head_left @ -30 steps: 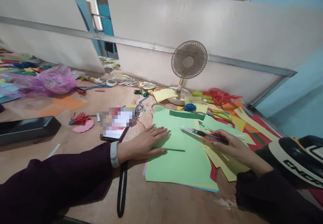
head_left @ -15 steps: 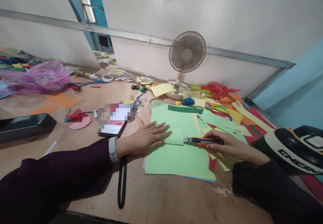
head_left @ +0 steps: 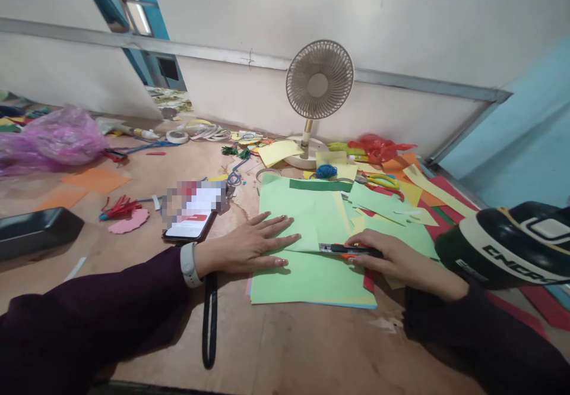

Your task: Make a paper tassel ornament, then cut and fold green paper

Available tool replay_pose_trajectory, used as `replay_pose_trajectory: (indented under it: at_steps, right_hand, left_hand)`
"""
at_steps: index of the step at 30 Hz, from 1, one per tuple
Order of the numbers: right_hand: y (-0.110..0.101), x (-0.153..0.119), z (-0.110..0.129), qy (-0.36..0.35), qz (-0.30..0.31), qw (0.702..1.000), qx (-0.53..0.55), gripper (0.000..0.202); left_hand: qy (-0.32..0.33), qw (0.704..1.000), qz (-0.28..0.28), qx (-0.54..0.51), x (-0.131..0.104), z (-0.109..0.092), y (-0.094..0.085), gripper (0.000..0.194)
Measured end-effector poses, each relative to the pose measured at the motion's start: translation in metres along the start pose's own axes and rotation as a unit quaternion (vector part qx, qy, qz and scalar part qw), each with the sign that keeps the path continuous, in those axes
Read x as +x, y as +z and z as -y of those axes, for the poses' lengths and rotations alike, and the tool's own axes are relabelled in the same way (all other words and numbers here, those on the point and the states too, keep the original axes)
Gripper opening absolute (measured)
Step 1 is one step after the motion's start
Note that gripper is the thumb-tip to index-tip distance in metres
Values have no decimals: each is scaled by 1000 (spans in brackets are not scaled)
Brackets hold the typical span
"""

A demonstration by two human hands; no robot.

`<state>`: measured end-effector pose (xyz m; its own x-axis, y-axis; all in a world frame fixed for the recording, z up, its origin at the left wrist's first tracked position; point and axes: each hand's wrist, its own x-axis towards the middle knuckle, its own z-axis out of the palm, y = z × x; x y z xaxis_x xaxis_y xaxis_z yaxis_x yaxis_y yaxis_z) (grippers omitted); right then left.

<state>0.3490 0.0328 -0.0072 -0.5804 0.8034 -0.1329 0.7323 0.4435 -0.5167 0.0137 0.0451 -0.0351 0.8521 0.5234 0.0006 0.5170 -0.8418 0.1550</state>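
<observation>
My left hand [head_left: 252, 245] lies flat with fingers spread on a folded piece of light green paper [head_left: 305, 231], pressing it onto a stack of coloured sheets [head_left: 307, 285] whose top is light green. In my right hand [head_left: 383, 252] is a box cutter [head_left: 341, 250] with a black and orange body. Its blade points left and meets the right end of the fold. The blade tip is partly hidden by the paper. A dark green strip [head_left: 318, 185] lies across the far edge of the stack.
A phone [head_left: 191, 214] with a black wrist strap lies left of the stack. Behind stands a beige fan [head_left: 318, 83]. Paper scraps, yellow-handled pliers [head_left: 380, 181] and a black drum-shaped object [head_left: 503, 249] are at right. A pink plastic bag [head_left: 66, 136] sits far left.
The box cutter has shifted slightly at the fold's right end. My left fingers have spread, the lower ones now reaching past the fold's near edge. The whole view has swung a little.
</observation>
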Motion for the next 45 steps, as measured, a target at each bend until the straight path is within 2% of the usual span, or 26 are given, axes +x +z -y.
replay_pose_trajectory:
  at_steps: [4,10,21,29,37,45]
  right_hand:
    - [3,-3,-4,2,-25,1000,1,41]
    - [4,-1,-7,10,-50,999,14,40]
    - [17,-11,-10,21,-93,995,22,36]
    - [16,-13,-10,19,-92,995,35,37]
    - [13,-18,-10,19,-89,995,46,38]
    - [25,-17,-7,11,-120,992,31,35]
  left_hand:
    - [-3,1000,14,5,2,-1,-2,64]
    - [-21,1000,2,13,4,-2,0,68]
    - [-25,999,48,6,7,-2,-4,69]
    - [-26,998,57,13,7,-1,-5,68]
    - [-26,999,45,10,7,-2,-4,70]
    - [-16,1000,15,-6,5,-2,-2,70]
